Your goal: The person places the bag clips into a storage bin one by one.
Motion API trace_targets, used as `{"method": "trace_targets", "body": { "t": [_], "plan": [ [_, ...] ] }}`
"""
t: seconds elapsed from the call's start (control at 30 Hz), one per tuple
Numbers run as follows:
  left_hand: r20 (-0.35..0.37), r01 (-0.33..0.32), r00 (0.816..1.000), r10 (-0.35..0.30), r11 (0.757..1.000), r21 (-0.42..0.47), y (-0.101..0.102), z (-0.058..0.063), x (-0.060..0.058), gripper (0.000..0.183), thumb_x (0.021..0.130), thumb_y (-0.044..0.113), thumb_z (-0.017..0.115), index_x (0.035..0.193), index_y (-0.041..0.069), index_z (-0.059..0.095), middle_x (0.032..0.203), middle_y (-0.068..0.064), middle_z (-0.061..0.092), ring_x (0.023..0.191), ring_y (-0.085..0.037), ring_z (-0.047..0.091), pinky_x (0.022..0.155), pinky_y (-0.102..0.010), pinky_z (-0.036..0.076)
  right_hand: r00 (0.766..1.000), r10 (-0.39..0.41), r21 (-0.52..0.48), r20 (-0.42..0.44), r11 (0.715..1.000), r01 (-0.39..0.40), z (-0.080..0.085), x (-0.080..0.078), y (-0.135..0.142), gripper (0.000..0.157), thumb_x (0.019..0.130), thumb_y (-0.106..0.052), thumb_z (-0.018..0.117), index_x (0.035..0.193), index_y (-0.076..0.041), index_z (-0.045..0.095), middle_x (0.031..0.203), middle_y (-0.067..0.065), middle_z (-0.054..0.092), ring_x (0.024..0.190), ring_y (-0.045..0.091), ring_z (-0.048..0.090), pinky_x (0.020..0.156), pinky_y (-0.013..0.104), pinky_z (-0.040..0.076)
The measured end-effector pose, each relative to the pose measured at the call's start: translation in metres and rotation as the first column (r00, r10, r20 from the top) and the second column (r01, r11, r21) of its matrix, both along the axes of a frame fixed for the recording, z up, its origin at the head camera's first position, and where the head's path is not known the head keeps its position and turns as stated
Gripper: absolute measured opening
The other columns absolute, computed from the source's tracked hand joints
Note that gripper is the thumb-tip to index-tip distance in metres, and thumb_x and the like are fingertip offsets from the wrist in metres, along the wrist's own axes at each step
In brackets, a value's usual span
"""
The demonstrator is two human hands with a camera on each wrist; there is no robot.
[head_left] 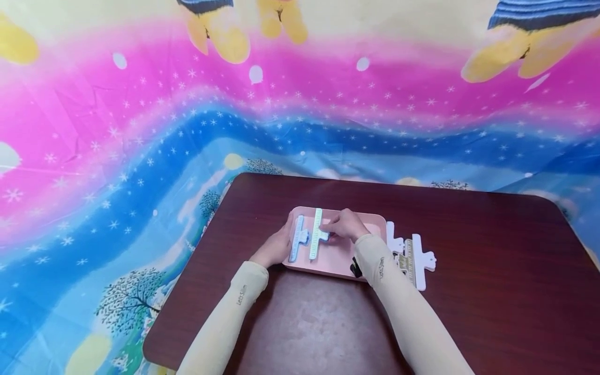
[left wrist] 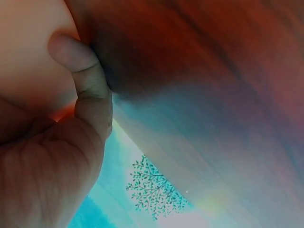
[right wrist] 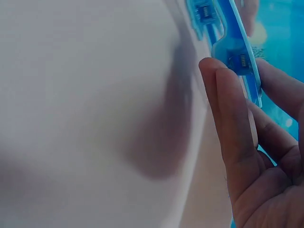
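A pink tray (head_left: 335, 260) lies on the table. My left hand (head_left: 274, 248) holds its left rim; in the left wrist view the thumb (left wrist: 90, 85) lies against the side of the tray (left wrist: 28, 52), the other fingers out of sight. Inside the tray at the left lies a light blue sealing clip (head_left: 295, 242) with a ruler-like bar. To its right, my right hand (head_left: 347, 227) pinches a pale green sealing clip (head_left: 315, 237) by its handle. In the right wrist view, fingers and thumb are on either side of the gripped clip (right wrist: 242, 59), whose spring shows.
Right of the tray, partly behind the right sleeve (head_left: 386, 276), lie a white clip (head_left: 424, 265), a brownish clear-looking clip (head_left: 409, 255) and another white clip (head_left: 390, 232). A small black object (head_left: 356, 267) shows beside that sleeve. The dark wooden table (head_left: 492, 250) meets a printed cloth (head_left: 328, 125) behind.
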State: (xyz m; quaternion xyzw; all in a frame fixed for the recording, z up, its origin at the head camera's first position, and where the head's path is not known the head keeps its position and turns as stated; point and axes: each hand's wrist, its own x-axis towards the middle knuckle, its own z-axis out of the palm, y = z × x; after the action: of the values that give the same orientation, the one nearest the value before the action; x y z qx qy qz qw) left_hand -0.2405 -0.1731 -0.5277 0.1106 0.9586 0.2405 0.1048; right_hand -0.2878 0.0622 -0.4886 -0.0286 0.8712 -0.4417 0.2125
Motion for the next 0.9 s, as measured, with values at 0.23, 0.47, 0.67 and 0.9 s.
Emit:
{"method": "trace_targets", "body": {
  "t": [0.23, 0.47, 0.67, 0.9],
  "plan": [
    [-0.005, 0.009, 1.0, -0.009, 1.0, 0.022, -0.002, -0.001, 0.001, 0.069, 0.111, 0.012, 0.035, 0.167, 0.009, -0.004, 0.172, -0.016, 0.022, 0.149, -0.029, 0.041, 0.124, -0.043, 0.034, 0.998, -0.004, -0.018, 0.063, 1.0, 0.005, -0.007, -0.002, -0.002, 0.024, 0.092, -0.025, 0.081, 0.089, -0.001, 0.079, 0.072, 0.009, 0.075, 0.061, 0.014, 0.071, 0.064, 0.024, 0.058],
    [-0.004, 0.007, 1.0, -0.007, 1.0, 0.012, -0.002, -0.001, 0.001, 0.07, 0.11, 0.01, 0.036, 0.167, 0.008, -0.004, 0.171, -0.016, 0.024, 0.148, -0.027, 0.042, 0.124, -0.042, 0.035, 0.998, 0.039, 0.017, 0.049, 0.999, -0.04, -0.011, -0.005, -0.006, 0.025, 0.091, -0.026, 0.081, 0.089, -0.001, 0.079, 0.071, 0.008, 0.074, 0.058, 0.012, 0.07, 0.062, 0.023, 0.057],
    [-0.018, 0.019, 1.0, -0.019, 1.0, 0.003, 0.001, -0.002, 0.001, 0.068, 0.111, 0.01, 0.035, 0.167, 0.007, -0.003, 0.17, -0.018, 0.026, 0.145, -0.03, 0.046, 0.123, -0.042, 0.036, 0.997, 0.065, 0.065, 0.052, 0.996, -0.068, -0.016, -0.01, -0.007, 0.024, 0.091, -0.027, 0.082, 0.088, -0.003, 0.08, 0.066, 0.005, 0.072, 0.057, 0.012, 0.069, 0.062, 0.023, 0.055],
    [-0.005, -0.002, 1.0, 0.002, 1.0, 0.007, 0.001, 0.0, 0.001, 0.069, 0.111, 0.012, 0.036, 0.167, 0.009, -0.003, 0.169, -0.017, 0.029, 0.141, -0.029, 0.051, 0.12, -0.043, 0.04, 0.998, 0.048, 0.088, 0.047, 0.995, -0.052, -0.013, -0.013, -0.011, 0.024, 0.088, -0.027, 0.085, 0.085, -0.004, 0.08, 0.067, 0.006, 0.072, 0.055, 0.013, 0.068, 0.058, 0.022, 0.053]
  ]
}}
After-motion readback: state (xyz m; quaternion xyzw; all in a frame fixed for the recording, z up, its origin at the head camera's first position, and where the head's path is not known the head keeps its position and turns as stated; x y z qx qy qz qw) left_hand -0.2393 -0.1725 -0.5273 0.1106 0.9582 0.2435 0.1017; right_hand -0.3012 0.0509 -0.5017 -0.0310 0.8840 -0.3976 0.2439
